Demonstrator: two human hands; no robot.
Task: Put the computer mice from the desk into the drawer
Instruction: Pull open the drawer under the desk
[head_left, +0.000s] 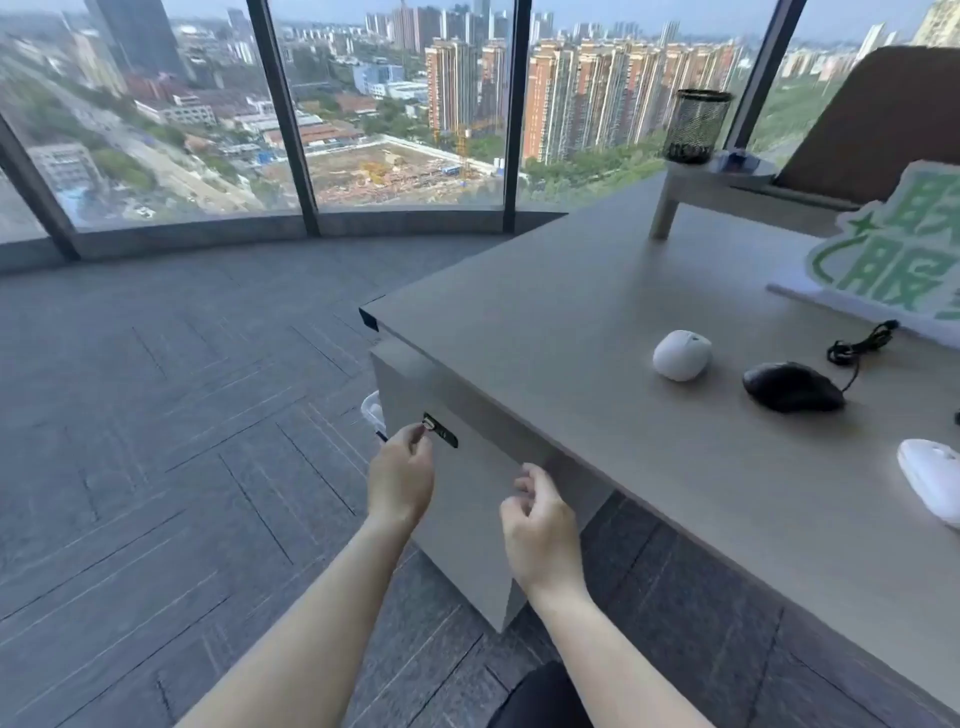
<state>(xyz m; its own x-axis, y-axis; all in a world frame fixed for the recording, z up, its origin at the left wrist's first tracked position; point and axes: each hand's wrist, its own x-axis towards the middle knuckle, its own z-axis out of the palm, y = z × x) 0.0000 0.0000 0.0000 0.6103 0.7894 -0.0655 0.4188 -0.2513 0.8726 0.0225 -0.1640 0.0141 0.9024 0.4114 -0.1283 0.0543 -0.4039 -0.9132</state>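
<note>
Three mice lie on the grey desk (545, 312): a round white mouse (681, 355), a black corded mouse (789, 387) to its right, and a flat white mouse (932, 480) at the right edge, partly cut off. Below the desk's left end is the drawer unit (467, 493), its front closed, with a black lock plate (441, 430). My left hand (400, 480) pinches a small silver key at that lock. My right hand (540, 525) hovers with curled fingers near the drawer front's upper right edge, holding nothing that I can see.
A green-and-white sign (893, 249) stands at the desk's right. A monitor riser (727, 182) at the back carries a black mesh pen cup (693, 124). A white bin (373, 408) peeks out left of the drawer unit. Grey floor and tall windows fill the left.
</note>
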